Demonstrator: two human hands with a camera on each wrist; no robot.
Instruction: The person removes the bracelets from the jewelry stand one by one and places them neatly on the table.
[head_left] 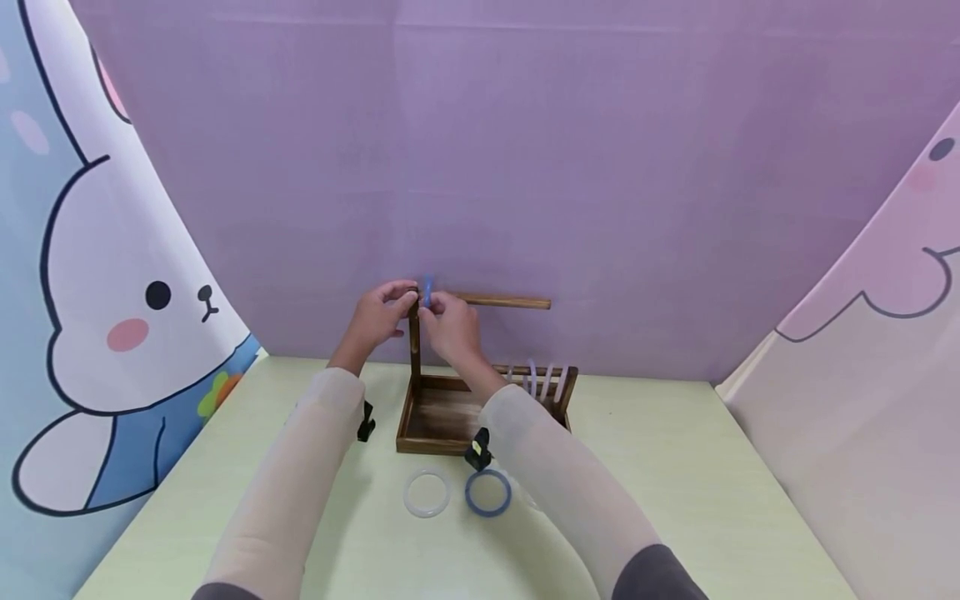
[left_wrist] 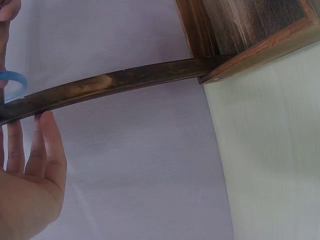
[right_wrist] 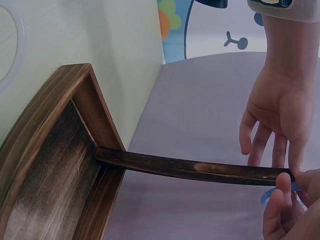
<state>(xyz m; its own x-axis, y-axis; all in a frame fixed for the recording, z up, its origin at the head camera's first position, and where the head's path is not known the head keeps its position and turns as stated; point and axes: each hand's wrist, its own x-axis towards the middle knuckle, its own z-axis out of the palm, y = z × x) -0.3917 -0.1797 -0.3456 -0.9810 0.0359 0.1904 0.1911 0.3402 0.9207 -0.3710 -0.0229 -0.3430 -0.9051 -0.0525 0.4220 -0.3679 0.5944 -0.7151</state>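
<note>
A dark wooden stand has an upright post [head_left: 416, 346] at its left, with a horizontal bar [head_left: 513, 301] running right from the top. My left hand [head_left: 377, 317] holds the post near its top, thumb in front and fingers behind it. Just right of the post top, my right hand [head_left: 454, 329] pinches a blue bangle [head_left: 428, 292] that overlaps the bar's left end. In the left wrist view, part of the blue bangle [left_wrist: 20, 82] shows beside the post. Right-hand fingers hide most of the bangle in the right wrist view.
The stand's tray base [head_left: 431, 447] rests on the pale table. Several pale bangles [head_left: 533, 379] stand upright in a rack at its right. A clear white bangle [head_left: 427, 514] and a darker blue bangle [head_left: 488, 512] lie flat before it. A purple cloth [head_left: 600, 183] hangs behind.
</note>
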